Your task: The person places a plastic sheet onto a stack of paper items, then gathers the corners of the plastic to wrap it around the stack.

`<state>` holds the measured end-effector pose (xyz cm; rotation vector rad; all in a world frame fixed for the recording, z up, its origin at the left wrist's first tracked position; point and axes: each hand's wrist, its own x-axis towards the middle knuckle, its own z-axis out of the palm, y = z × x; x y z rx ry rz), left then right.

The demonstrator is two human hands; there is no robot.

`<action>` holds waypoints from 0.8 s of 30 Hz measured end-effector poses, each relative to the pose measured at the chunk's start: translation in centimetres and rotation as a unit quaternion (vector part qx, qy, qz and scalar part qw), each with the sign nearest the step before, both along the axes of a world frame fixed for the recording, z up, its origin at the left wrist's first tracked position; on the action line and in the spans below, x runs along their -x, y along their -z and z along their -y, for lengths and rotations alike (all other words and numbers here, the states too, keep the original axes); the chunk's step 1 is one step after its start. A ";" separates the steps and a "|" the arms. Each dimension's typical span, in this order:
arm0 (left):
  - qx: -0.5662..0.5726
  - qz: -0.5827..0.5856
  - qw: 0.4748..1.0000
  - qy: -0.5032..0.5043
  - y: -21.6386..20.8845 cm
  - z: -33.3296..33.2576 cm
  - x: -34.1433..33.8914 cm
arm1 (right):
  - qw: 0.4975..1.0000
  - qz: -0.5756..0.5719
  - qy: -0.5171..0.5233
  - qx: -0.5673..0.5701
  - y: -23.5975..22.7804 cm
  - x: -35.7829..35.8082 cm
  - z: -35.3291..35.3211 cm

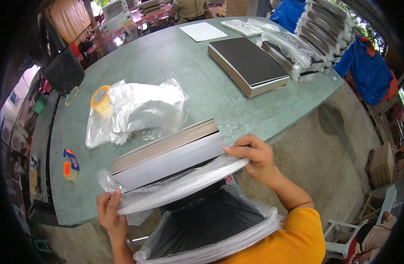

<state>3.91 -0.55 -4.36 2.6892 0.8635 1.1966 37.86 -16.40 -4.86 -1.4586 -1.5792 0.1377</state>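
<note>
A thick stack of thin boards [164,147] rests at the table's near edge, with a white sheet [171,163] along its near side. Clear plastic wrap [184,187] is stretched in a gathered band just in front of that stack. My left hand [111,215] pinches the band's left end. At the other end, beside the stack's right corner, my right hand [257,160] grips the plastic between thumb and fingers. Close to my body is a black surface [197,224] covered in clear plastic, its edges bunched.
The green table [153,61] carries folded plastic bags [140,114], a yellow tape roll [100,99], a tape dispenser [70,165], a black-topped board stack [250,61] and a white sheet [203,31]. Plastic-wrapped stacks [323,31] rise at far right. A person [188,9] is beyond the table.
</note>
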 end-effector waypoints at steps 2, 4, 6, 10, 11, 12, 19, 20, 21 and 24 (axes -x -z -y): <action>0.179 0.085 0.978 0.066 -0.5 -1.0 0.8 | 0.975 -0.208 -0.056 0.053 -0.6 -0.7 0.0; 0.413 0.216 0.875 0.132 0.2 -1.7 1.9 | 0.839 -0.461 -0.211 0.198 1.2 -2.4 0.7; 0.601 0.195 0.723 0.278 8.9 -4.3 6.3 | 0.717 -0.561 -0.304 0.280 4.5 -3.0 0.5; 0.838 0.112 0.481 0.234 21.9 -3.9 7.2 | 0.708 -0.502 -0.104 0.485 20.3 -1.5 2.2; 0.854 0.113 0.476 0.176 23.7 -2.7 7.0 | 0.719 -0.474 -0.043 0.507 23.0 -0.7 2.6; 0.862 0.108 0.476 0.138 24.7 -1.9 6.7 | 0.729 -0.457 0.025 0.509 26.6 -0.4 3.1; 0.603 -0.236 0.751 0.128 16.8 -1.2 4.2 | 0.848 -0.091 -0.084 0.515 19.2 -1.7 0.8; 0.519 -0.356 0.776 0.035 10.6 -1.2 2.6 | 0.855 -0.327 -0.057 0.398 15.5 -2.0 0.1; 0.522 -0.276 0.806 0.046 6.7 -2.0 1.4 | 0.860 -0.377 -0.073 0.337 9.5 -1.4 0.6; 0.578 0.020 0.767 0.278 -0.2 -0.3 2.6 | 0.806 -0.410 -0.398 0.151 3.9 -1.3 0.6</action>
